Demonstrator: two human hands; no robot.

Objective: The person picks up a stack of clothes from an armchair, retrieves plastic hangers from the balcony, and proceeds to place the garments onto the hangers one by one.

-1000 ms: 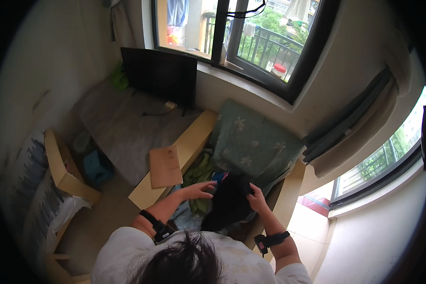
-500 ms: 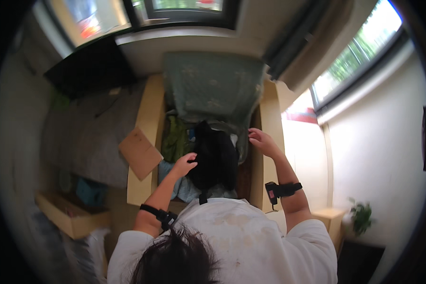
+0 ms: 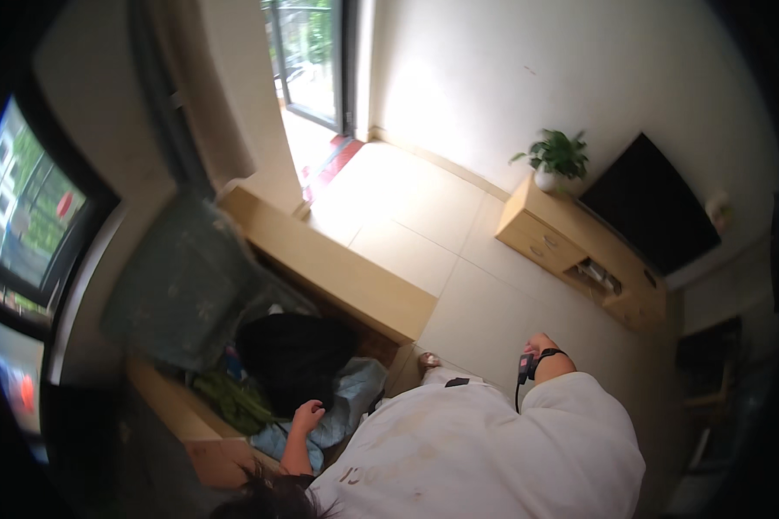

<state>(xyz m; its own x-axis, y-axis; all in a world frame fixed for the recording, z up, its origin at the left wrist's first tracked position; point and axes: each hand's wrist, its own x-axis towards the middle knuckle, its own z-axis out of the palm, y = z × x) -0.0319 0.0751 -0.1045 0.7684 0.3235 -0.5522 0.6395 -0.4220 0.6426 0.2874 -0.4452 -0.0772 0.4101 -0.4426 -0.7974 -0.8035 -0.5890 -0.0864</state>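
Note:
My left hand (image 3: 306,417) is beside the lower edge of a bulky black cloth item (image 3: 296,359), its fingers loosely bent and nothing visible in them. Whether it touches the black cloth I cannot tell. The black item lies on a wooden-armed seat, with olive-green cloth (image 3: 231,400) to its left and light-blue cloth (image 3: 361,394) around its near side. Away to the right, over the tiled floor, is my right hand (image 3: 541,343). It is partly hidden by the strapped device on that arm, and its fingers do not show clearly.
A grey-green cover (image 3: 177,281) drapes over the seat's back. The seat's wooden arm (image 3: 329,264) borders the tiled floor (image 3: 407,212). Further right stand a low wooden cabinet (image 3: 580,251), a potted plant (image 3: 558,156) and a black screen (image 3: 653,208). A glass door (image 3: 310,56) is at the back.
My view and body have turned right, bringing the cabinet and floor into sight. My right hand has left the seat's right arm and swung out to the right. The left hand stays near the black cloth.

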